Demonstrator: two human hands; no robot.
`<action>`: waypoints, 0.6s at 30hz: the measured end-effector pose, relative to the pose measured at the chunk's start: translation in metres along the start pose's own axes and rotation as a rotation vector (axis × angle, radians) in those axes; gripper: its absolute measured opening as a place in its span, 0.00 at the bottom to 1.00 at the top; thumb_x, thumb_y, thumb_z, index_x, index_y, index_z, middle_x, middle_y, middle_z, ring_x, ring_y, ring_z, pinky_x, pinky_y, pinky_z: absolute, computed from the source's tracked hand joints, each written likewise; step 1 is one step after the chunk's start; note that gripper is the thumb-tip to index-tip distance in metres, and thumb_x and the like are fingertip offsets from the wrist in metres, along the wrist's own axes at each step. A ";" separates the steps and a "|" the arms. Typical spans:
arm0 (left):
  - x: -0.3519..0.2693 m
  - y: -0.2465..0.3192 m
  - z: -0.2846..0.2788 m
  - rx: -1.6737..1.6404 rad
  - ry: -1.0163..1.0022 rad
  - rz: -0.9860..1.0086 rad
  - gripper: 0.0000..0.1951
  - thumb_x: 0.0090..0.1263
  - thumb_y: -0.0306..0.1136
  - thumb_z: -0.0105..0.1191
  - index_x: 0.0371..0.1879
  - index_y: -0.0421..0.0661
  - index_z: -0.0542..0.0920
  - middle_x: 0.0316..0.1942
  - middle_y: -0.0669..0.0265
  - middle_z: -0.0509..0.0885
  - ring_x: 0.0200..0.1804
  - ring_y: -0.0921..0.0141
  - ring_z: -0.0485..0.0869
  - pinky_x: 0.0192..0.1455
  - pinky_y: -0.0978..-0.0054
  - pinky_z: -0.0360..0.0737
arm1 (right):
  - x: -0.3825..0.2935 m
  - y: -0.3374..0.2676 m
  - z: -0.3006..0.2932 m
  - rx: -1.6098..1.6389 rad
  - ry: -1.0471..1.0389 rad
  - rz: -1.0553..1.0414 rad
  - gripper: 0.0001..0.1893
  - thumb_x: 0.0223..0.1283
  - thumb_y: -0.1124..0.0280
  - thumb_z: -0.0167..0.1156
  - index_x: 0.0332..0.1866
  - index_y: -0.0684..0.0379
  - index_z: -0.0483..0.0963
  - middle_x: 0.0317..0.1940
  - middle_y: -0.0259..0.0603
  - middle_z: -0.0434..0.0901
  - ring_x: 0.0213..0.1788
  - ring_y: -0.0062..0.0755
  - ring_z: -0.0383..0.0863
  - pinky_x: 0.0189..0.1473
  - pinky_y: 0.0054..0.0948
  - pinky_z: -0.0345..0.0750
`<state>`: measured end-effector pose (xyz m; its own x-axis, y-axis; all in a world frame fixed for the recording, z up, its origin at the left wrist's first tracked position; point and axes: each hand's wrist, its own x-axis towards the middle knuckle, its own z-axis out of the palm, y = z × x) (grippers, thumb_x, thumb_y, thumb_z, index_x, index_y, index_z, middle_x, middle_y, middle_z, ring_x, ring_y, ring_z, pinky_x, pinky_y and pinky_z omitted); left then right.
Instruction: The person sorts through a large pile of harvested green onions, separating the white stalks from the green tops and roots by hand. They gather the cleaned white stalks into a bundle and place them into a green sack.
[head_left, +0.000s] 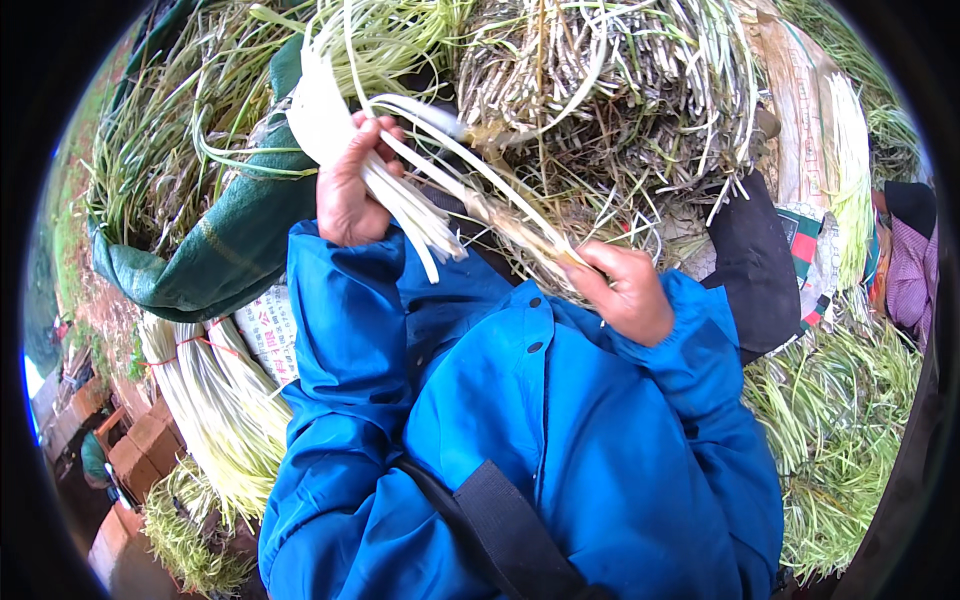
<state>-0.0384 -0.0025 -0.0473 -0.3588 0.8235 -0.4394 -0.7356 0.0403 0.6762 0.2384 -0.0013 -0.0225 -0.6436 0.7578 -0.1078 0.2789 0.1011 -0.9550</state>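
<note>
My left hand (356, 176) is closed round a bundle of pale blanched stalks (322, 112), likely garlic chives, whose white cut-looking ends (427, 225) point down to the right. To the right, my right hand (619, 289) pinches the lower end of a few long stalks (480, 169) with a brownish, withered outer leaf (517, 225). These stalks slant up to the left, towards my left hand. Behind them lies a large heap of white-stemmed stalks (607, 82) with dry, dirty leaves. Loose trimmings lie over my lap, below the heap.
Leafy stalks fill a green cloth wrap (225, 240) at the left. Bundles tied with red string (217, 397) lie below it, near bricks (146, 450). Loose greens (832, 435) are piled at the right, below a pale bundle (851, 180). Another person's checked sleeve (911, 270) shows at the right edge.
</note>
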 end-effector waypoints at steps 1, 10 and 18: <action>0.005 0.004 -0.002 -0.016 0.000 -0.006 0.12 0.61 0.27 0.50 0.43 0.44 0.68 0.31 0.65 0.77 0.33 0.74 0.77 0.25 0.81 0.73 | -0.013 0.001 -0.012 0.016 0.000 0.009 0.06 0.52 0.74 0.58 0.31 0.66 0.73 0.17 0.40 0.71 0.18 0.21 0.69 0.20 0.23 0.65; 0.042 0.044 -0.017 0.052 0.100 0.140 0.10 0.60 0.26 0.52 0.40 0.47 0.70 0.33 0.65 0.79 0.35 0.71 0.78 0.26 0.78 0.74 | -0.132 0.019 -0.138 1.238 0.602 -0.309 0.12 0.55 0.57 0.54 0.23 0.51 0.68 0.17 0.24 0.66 0.16 0.18 0.60 0.32 0.28 0.67; 0.030 0.045 0.001 0.022 0.075 0.086 0.09 0.59 0.29 0.54 0.38 0.43 0.74 0.29 0.69 0.78 0.23 0.75 0.71 0.22 0.81 0.72 | -0.107 0.026 -0.127 0.730 0.729 -0.021 0.08 0.53 0.73 0.53 0.19 0.55 0.66 0.17 0.29 0.66 0.19 0.17 0.63 0.24 0.19 0.64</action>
<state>-0.0817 0.0250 -0.0292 -0.4628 0.7798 -0.4216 -0.6879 -0.0160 0.7256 0.4052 0.0020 -0.0010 0.0131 0.9917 -0.1277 -0.3852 -0.1128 -0.9159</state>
